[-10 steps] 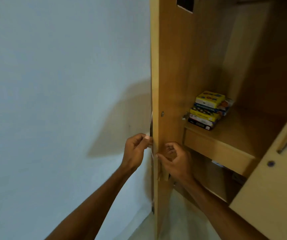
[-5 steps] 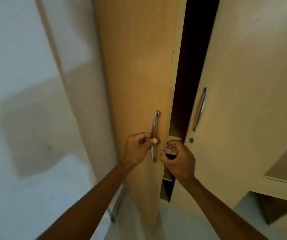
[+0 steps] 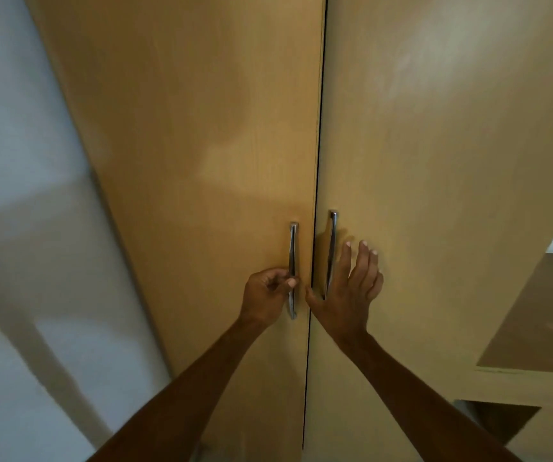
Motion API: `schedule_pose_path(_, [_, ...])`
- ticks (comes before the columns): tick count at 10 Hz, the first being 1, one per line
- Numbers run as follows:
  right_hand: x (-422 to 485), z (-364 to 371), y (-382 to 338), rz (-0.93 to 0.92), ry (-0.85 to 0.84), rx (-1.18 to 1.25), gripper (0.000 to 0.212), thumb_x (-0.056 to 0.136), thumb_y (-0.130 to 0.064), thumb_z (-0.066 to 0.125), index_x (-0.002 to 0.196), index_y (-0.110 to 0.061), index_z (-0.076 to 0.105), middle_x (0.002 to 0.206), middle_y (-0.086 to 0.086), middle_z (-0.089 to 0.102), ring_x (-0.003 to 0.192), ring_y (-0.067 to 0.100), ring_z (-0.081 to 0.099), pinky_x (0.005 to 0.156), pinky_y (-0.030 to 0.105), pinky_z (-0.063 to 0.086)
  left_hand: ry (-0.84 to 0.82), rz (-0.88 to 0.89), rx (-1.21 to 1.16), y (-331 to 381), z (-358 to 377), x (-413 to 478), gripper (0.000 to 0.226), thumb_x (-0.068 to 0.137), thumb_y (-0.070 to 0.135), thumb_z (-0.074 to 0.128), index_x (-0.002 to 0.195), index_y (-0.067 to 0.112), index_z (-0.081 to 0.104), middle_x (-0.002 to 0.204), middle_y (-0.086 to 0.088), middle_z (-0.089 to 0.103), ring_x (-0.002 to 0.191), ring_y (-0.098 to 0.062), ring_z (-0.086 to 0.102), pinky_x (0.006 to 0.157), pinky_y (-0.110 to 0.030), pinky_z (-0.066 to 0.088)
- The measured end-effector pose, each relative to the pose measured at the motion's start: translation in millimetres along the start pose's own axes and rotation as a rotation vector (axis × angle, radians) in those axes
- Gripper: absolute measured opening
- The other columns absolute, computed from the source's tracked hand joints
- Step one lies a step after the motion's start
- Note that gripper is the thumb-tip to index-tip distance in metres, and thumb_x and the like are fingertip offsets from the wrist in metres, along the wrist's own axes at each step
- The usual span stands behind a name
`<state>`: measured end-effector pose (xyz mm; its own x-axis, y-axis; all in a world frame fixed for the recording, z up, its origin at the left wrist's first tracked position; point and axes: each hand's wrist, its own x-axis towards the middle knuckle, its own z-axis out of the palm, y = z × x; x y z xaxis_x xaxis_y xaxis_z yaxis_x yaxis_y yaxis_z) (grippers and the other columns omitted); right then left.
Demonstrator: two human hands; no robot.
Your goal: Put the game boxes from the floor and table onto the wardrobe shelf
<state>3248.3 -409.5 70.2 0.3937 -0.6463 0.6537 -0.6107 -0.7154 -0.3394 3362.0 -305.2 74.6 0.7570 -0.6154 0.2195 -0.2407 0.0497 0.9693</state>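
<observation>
Both wooden wardrobe doors stand shut, with only a thin dark seam between the left door (image 3: 202,161) and the right door (image 3: 451,161). My left hand (image 3: 267,295) is curled around the lower part of the left door's metal handle (image 3: 292,255). My right hand (image 3: 348,288) lies flat with fingers spread against the right door, its palm over the lower end of the right handle (image 3: 332,241). The game boxes and the shelf are hidden behind the doors.
A white wall (image 3: 12,161) runs along the left of the wardrobe, crossed by shadows. At the right edge a lower wooden unit (image 3: 541,331) with an open recess (image 3: 498,421) juts out beside the wardrobe.
The left door swung shut from wide open, hiding the stack of game boxes on the shelf. My right hand went from the door's edge to flat on the right door.
</observation>
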Motion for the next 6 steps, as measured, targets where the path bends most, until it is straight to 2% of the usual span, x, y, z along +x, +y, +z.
schedule_pose_path(3, [49.8, 41.6, 22.2, -0.035, 0.021, -0.048, 0.111, 0.074, -0.075, 0.053, 0.153, -0.005, 0.018, 0.158, 0.024, 0.013, 0.148, 0.042, 0.012, 0.115, 0.059, 0.016, 0.044, 0.035, 0.055, -9.3, 19.3, 49.2, 0.011, 0.085, 0.012, 0.072, 0.096, 0.015, 0.074, 0.091, -0.010, 0.075, 0.089, -0.028, 0.072, 0.084, -0.050, 0.059])
schedule_pose_path(4, [52.2, 47.8, 26.2, -0.044, 0.023, -0.048, 0.111, 0.074, -0.073, 0.055, 0.153, -0.007, 0.012, 0.158, 0.022, 0.010, 0.147, 0.041, 0.010, 0.113, 0.060, 0.019, 0.055, 0.050, 0.060, -4.5, 23.2, 48.2, 0.014, 0.086, 0.010, 0.070, 0.090, 0.023, 0.074, 0.089, -0.006, 0.076, 0.087, -0.021, 0.071, 0.083, -0.042, 0.059])
schedule_pose_path(5, [52.5, 47.7, 29.1, -0.066, 0.038, -0.023, 0.111, 0.073, -0.069, 0.058, 0.154, -0.010, 0.010, 0.160, 0.020, 0.008, 0.148, 0.039, 0.008, 0.113, 0.059, 0.018, 0.049, 0.076, 0.136, 0.0, 24.8, 46.2, 0.014, 0.089, 0.011, 0.067, 0.098, 0.019, 0.074, 0.092, -0.001, 0.075, 0.090, -0.013, 0.071, 0.087, -0.033, 0.058])
schedule_pose_path(6, [43.9, 40.1, 30.3, -0.084, 0.067, 0.123, 0.105, 0.072, -0.063, 0.064, 0.153, -0.011, 0.022, 0.160, 0.017, 0.014, 0.149, 0.036, 0.009, 0.114, 0.055, 0.018, 0.068, 0.139, 0.382, 6.4, 15.1, 31.9, 0.020, 0.092, 0.016, 0.064, 0.111, 0.017, 0.071, 0.097, 0.015, 0.071, 0.091, 0.005, 0.065, 0.088, -0.019, 0.053])
